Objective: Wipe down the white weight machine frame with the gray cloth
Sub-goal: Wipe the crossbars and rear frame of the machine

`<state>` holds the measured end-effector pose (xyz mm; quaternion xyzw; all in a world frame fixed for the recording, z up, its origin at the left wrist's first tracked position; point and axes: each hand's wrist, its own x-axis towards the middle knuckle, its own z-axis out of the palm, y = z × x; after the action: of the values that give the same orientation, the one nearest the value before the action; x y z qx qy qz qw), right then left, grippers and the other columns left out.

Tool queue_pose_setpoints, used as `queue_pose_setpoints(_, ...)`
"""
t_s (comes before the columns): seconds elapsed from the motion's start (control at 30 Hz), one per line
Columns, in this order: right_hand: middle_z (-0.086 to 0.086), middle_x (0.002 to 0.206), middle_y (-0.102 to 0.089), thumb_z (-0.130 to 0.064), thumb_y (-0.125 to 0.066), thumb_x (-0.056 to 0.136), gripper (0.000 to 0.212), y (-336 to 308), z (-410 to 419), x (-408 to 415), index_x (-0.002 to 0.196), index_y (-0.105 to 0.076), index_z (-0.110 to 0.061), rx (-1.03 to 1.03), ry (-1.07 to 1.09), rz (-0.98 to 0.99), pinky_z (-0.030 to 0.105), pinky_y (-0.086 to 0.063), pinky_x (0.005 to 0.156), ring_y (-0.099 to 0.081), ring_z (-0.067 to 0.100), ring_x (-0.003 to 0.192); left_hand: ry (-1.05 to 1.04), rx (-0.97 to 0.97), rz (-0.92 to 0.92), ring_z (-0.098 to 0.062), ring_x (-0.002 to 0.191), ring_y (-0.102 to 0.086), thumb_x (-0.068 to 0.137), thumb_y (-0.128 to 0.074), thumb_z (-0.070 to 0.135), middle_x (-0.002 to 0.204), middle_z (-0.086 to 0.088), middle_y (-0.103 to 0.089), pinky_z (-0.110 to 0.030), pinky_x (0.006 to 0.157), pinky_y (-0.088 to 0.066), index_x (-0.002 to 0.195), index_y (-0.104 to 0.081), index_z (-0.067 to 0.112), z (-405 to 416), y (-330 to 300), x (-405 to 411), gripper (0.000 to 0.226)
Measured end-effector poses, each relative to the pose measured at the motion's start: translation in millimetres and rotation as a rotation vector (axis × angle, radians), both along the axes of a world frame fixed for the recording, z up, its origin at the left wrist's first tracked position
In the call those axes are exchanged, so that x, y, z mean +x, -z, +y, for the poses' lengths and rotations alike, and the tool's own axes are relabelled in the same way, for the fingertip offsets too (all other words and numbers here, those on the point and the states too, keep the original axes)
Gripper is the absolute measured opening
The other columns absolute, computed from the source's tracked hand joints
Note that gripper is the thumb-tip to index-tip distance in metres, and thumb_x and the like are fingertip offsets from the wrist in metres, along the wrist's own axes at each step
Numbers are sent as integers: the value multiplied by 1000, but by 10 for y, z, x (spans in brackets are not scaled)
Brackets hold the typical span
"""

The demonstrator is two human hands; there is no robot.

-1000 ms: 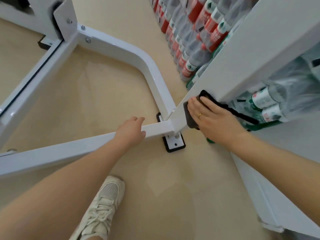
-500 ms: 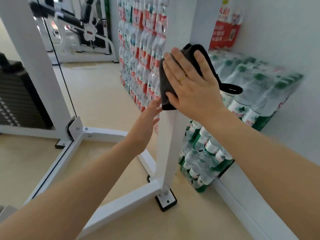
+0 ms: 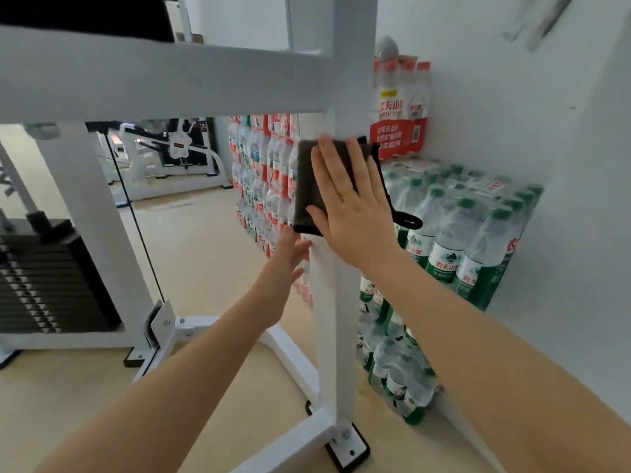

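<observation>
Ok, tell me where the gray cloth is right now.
In the head view, the gray cloth is pressed flat against the white upright post by the right hand, just below the crossbar.

The gray cloth [image 3: 309, 186] is dark and folded, spread flat against the upright post [image 3: 333, 319] of the white weight machine frame, just below the horizontal crossbar [image 3: 164, 73]. A thin loop [image 3: 408, 220] dangles from its right edge.

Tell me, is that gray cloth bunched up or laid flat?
Flat. The cloth lies smooth against the white post, pressed there by the right hand with straight fingers; its loop dangles free.
</observation>
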<state>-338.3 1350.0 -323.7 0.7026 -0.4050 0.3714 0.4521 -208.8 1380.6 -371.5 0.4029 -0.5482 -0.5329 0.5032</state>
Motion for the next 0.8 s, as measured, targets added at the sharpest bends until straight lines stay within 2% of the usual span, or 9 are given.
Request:
queue_pose_setpoints(0.13, 25, 146, -30, -36, -51, 86, 71, -112, -38, 102, 142, -25, 1, 44, -129, -223, 47, -13, 112, -19, 41, 136, 17, -4, -76, -12, 135, -31, 90, -10, 59, 147, 1, -35, -37, 112, -20, 141, -31, 33, -55, 21, 36, 60)
queue_pose_setpoints(0.23, 37, 143, -23, -31, -56, 84, 78, 92, -49, 78, 138, -18, 11, 169, -247, -420, 51, -18, 112, -20, 50, 134, 34, -35, -108, -4, 131, -33, 83, -20, 68, 144, 11, -35, -33, 109, -24, 139, -32, 33, -79, 102, -17, 67)
queue_pose_setpoints(0.3, 38, 143, -18, -31, -57, 84, 81, 303, -43, 30, 138, -17, 14, 269, -288, -486, 44, -19, 112, -21, 48, 135, 11, -66, -87, 13, 115, -40, 90, -28, 61, 129, 24, -40, -32, 108, -29, 130, -36, 36, -69, 206, -84, 48)
queue_pose_setpoints(0.37, 36, 145, -15, -32, -58, 84, 84, 602, -12, -16, 138, -14, 14, 352, -284, -502, 37, -19, 111, -22, 46, 135, -30, -81, -54, 22, 106, -40, 98, -26, 44, 126, 22, -41, -32, 106, -35, 128, -39, 33, -93, 332, -115, 34)
queue_pose_setpoints(0.5, 39, 141, -18, -31, -61, 82, 87, 1394, 80, -59, 137, -14, 15, 446, -184, -456, 47, -32, 108, -27, 50, 131, -20, -106, -43, 3, 131, -32, 100, -26, 41, 147, 15, -31, -30, 107, -31, 131, -40, 43, -117, 571, -79, 34)
queue_pose_setpoints(0.57, 44, 133, -29, -28, -70, 77, 87, 1836, 155, -39, 134, -16, 11, 500, -56, -406, 56, -40, 99, -35, 56, 123, -7, -86, -95, -2, 133, -30, 99, -25, 43, 148, 17, -26, -31, 108, -29, 123, -39, 51, -94, 774, -67, 29)
queue_pose_setpoints(0.67, 46, 130, -32, -22, -79, 71, 93, 2341, 353, 15, 131, -16, 15, 709, 36, -417, 60, -42, 93, -35, 58, 121, 3, 4, -168, -6, 134, -29, 96, -22, 49, 142, 21, -29, -32, 108, -28, 124, -35, 50, -35, 1172, -27, 31)
queue_pose_setpoints(0.73, 43, 137, -21, -16, -75, 76, 92, 2426, 387, -3, 135, -15, 19, 763, -72, -507, 61, -37, 99, -26, 55, 129, -8, 65, -201, -6, 135, -27, 98, -19, 47, 137, 22, -30, -35, 110, -24, 130, -31, 47, -30, 1362, 1, 34)
queue_pose_setpoints(0.8, 29, 146, -2, -16, -64, 85, 86, 2295, 321, -27, 138, -1, 10, 800, -222, -657, 48, -17, 115, -5, 37, 138, -4, 120, -213, -3, 134, -25, 98, -18, 47, 139, 22, -29, -36, 112, -20, 134, -28, 47, -52, 1463, -10, 37)
